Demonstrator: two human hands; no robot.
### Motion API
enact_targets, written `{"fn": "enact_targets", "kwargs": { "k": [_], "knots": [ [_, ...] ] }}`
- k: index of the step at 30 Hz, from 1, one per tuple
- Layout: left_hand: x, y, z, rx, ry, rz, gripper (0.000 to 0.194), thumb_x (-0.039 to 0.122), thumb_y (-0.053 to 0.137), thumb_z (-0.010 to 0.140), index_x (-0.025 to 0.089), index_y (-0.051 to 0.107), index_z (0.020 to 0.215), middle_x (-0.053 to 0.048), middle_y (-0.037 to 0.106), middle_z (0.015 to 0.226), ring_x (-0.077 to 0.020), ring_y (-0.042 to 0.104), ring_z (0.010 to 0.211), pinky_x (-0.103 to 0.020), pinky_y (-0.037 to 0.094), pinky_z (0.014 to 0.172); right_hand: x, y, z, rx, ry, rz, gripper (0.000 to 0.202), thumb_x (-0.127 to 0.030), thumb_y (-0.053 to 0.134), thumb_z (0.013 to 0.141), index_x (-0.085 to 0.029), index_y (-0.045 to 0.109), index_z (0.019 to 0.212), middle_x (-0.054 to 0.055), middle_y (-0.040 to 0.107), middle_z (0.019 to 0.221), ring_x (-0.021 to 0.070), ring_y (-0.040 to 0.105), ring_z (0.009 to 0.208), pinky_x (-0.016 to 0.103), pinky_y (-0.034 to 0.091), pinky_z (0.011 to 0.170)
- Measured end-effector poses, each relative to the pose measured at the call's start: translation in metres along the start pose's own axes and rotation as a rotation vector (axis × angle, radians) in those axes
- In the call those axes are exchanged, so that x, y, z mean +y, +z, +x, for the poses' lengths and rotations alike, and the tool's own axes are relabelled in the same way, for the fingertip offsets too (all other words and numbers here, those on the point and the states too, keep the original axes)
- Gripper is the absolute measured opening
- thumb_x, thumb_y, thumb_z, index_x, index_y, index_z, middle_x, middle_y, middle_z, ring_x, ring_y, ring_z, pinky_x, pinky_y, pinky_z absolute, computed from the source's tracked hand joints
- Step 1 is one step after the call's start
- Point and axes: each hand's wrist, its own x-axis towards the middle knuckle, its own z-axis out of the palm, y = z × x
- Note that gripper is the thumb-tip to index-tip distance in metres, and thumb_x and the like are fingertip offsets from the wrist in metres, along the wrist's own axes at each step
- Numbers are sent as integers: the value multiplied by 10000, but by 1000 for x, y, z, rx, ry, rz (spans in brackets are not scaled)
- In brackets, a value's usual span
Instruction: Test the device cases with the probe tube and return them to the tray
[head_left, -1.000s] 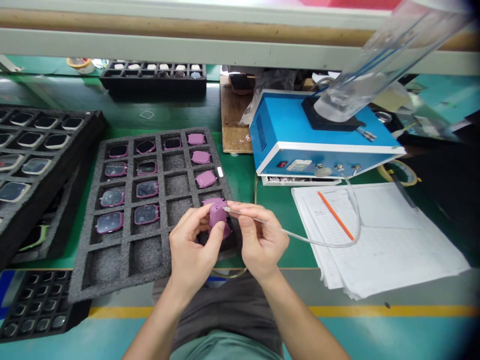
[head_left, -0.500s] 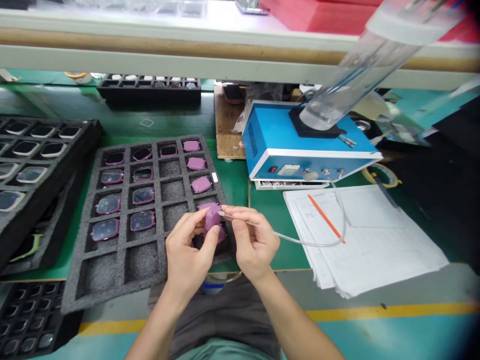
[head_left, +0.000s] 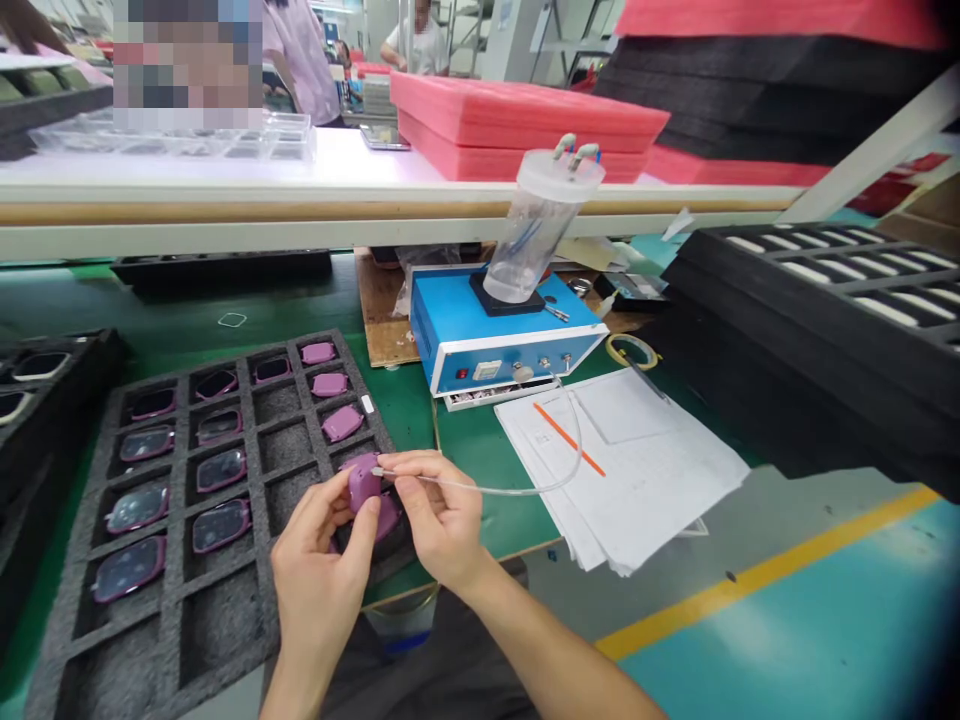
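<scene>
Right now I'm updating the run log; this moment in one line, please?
left hand: holds purple case; right hand: holds clear hose, tip at case; hose runs to blue box; foam tray: more purple cases

A passage over the green table (head_left: 466,440) is left between the foam tray (head_left: 260,525) and the papers (head_left: 637,480), crossed by the clear tube (head_left: 510,491), bounded behind by the blue box (head_left: 510,375) and wooden board (head_left: 381,320), and overhung farther back by the shelf (head_left: 225,237).
</scene>
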Motion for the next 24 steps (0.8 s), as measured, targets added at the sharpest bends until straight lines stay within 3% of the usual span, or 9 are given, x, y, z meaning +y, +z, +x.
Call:
{"fn": "enact_targets", "kwargs": {
  "k": [24],
  "knots": [
    [2,0,0,-8,-5,27,309,312,798,833,181,789,1113,-69,773,1032,-186,759,866,-266,658,789,-2,0,1,10,3,-30,112,-238,642,1007,-224,752,1014,94,791,1029,211,795,996,346,686,862]
  ]
}}
